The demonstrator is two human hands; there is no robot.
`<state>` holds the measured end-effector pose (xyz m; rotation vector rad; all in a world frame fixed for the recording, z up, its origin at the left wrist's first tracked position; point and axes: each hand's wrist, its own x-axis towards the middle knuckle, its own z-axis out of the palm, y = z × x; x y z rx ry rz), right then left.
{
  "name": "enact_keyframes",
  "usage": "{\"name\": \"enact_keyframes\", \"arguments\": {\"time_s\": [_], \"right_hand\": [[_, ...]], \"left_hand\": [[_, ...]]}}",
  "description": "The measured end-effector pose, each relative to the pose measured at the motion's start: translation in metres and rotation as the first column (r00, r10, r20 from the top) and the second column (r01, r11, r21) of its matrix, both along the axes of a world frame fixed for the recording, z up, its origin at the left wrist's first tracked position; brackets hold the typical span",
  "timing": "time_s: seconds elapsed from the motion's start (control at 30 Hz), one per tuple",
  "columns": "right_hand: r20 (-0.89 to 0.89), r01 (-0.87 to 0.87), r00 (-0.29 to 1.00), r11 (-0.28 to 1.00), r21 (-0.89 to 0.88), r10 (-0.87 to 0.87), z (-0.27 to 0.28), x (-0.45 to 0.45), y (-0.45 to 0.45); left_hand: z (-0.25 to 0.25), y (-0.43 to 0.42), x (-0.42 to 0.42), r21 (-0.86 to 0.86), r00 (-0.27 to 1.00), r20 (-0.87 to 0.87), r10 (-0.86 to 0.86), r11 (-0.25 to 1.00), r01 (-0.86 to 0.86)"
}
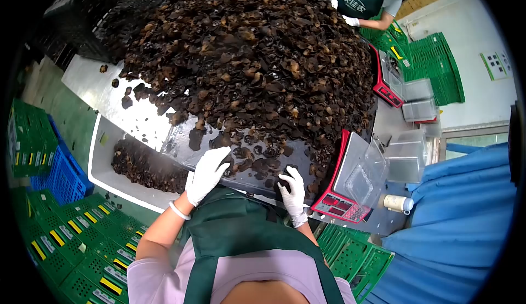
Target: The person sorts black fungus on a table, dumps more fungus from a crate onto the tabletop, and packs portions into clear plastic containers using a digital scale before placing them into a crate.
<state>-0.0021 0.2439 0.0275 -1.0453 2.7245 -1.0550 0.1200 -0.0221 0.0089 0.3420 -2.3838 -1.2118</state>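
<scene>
A large heap of dark brown wood ear mushrooms (246, 57) covers the metal table, with loose pieces (266, 165) spread along its near edge. My left hand (208, 173), in a white glove, is over this edge, its thumb and fingers apart beside some dark pieces. Nothing shows clearly in its grip. My right hand (292, 191), also gloved, is at the right of the loose pieces. Its fingers are slightly bent and apart, with nothing visible between them. Close to its right is a red digital scale (335, 205) with a clear plastic container (359, 167) on its plate.
Below left of the table sits a white-rimmed bin (101, 161) holding more mushrooms. Green crates (71, 233) and a blue crate (66, 167) flank it. A black crate (76, 24) stands far left. A second scale (388, 93) is near a co-worker (364, 0); a white jar (397, 203) is right.
</scene>
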Motion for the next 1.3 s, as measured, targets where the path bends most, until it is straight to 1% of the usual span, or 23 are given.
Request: {"name": "enact_keyframes", "arguments": {"time_s": [0.03,0.1,0.17,0.23,0.3,0.43,0.5,0.57,0.63,0.67,0.7,0.73,0.77,0.83,0.9,0.97,1.0,1.07,1.1,1.13,1.17,1.27,1.3], "right_hand": [[0.015,0.033,0.999,0.999,-0.03,-0.032,0.0,0.001,0.003],[0.054,0.076,0.996,0.996,-0.044,-0.074,0.001,-0.002,0.008],[0.102,0.114,0.989,0.993,-0.044,-0.109,0.002,-0.006,0.01],[0.098,0.128,0.988,0.991,-0.05,-0.122,0.007,-0.01,0.008],[0.077,0.145,0.987,0.989,-0.007,-0.144,0.014,-0.014,0.004],[-0.055,0.062,0.997,0.997,0.054,-0.059,0.024,-0.034,-0.015],[-0.104,-0.055,0.993,0.997,-0.056,0.049,0.013,-0.045,-0.029],[-0.183,-0.111,0.979,0.988,-0.108,0.09,0.007,-0.056,-0.047],[-0.26,-0.078,0.961,0.993,0.088,0.098,0.004,-0.064,-0.057],[-0.255,-0.087,0.961,0.992,0.087,0.106,0.002,-0.066,-0.053],[-0.202,-0.128,0.965,0.972,0.196,0.167,-0.003,-0.067,-0.046],[-0.147,-0.17,0.964,0.94,0.297,0.221,-0.005,-0.069,-0.042],[-0.189,-0.167,0.958,0.954,0.249,0.217,-0.007,-0.069,-0.037],[-0.123,-0.161,0.974,0.961,0.226,0.192,-0.001,-0.068,-0.021],[-0.013,-0.116,0.993,0.977,0.179,0.121,0.008,-0.068,-0.007],[0.066,-0.07,0.996,0.984,0.161,0.06,0.013,-0.069,-0.001],[0.161,-0.033,0.987,0.983,0.18,0.004,0.021,-0.069,-0.005],[0.097,-0.048,0.994,0.998,0.041,0.043,0.03,-0.066,-0.026],[0.033,-0.084,0.996,0.996,-0.035,0.085,0.031,-0.065,-0.039],[-0.1,-0.161,0.983,0.986,-0.042,0.157,0.035,-0.065,-0.056],[-0.226,-0.228,0.948,0.974,-0.002,0.222,0.032,-0.064,-0.07],[-0.225,-0.22,0.923,0.906,0.36,0.313,0.01,-0.055,-0.101],[-0.207,-0.246,0.916,0.888,0.388,0.344,0.003,-0.053,-0.107]], "left_hand": [[-0.003,0.0,-0.002,0.002,1.0,-0.002,-0.013,1.0,0.013],[-0.01,-0.001,-0.007,-0.17,0.999,0.025,-0.042,0.984,0.046],[-0.015,0.0,-0.014,-0.153,0.998,0.007,-0.056,0.987,0.057],[-0.013,0.004,-0.022,-0.082,0.996,-0.038,-0.079,0.994,0.076],[-0.015,0.011,-0.029,-0.088,0.994,-0.046,-0.095,0.992,0.091],[-0.018,0.027,-0.04,-0.077,0.984,-0.075,-0.163,0.985,0.157],[-0.013,0.034,-0.042,-0.071,0.978,-0.021,-0.206,0.976,0.204],[-0.007,0.031,-0.043,-0.085,0.983,0.005,-0.183,0.979,0.183],[0.001,0.019,-0.042,-0.228,0.996,-0.029,-0.089,0.97,0.08],[-0.001,0.015,-0.04,-0.23,0.995,-0.022,-0.094,0.969,0.087],[0.0,0.014,-0.036,-0.233,0.996,-0.018,-0.084,0.969,0.078],[0.004,0.013,-0.032,-0.203,0.993,0.014,-0.118,0.972,0.118],[0.009,0.014,-0.027,-0.169,0.987,0.046,-0.153,0.973,0.159],[0.019,0.017,-0.018,-0.117,0.988,0.059,-0.144,0.982,0.15],[0.02,0.015,-0.004,-0.116,0.998,-0.002,-0.057,0.992,0.056],[0.017,0.009,0.012,0.011,0.99,0.077,0.12,0.993,-0.121],[0.016,0.006,0.017,0.144,0.974,0.098,0.203,0.966,-0.216],[0.014,0.002,0.023,0.381,0.928,0.164,0.334,0.846,-0.372],[0.012,-0.001,0.025,0.428,0.907,0.191,0.375,0.8,-0.421],[0.012,-0.004,0.025,0.466,0.898,0.193,0.394,0.769,-0.438],[0.012,-0.007,0.024,0.504,0.889,0.195,0.414,0.736,-0.453],[0.013,-0.016,0.023,0.435,0.886,0.173,0.429,0.774,-0.46],[0.017,-0.018,0.023,0.426,0.884,0.162,0.438,0.777,-0.463]]}}
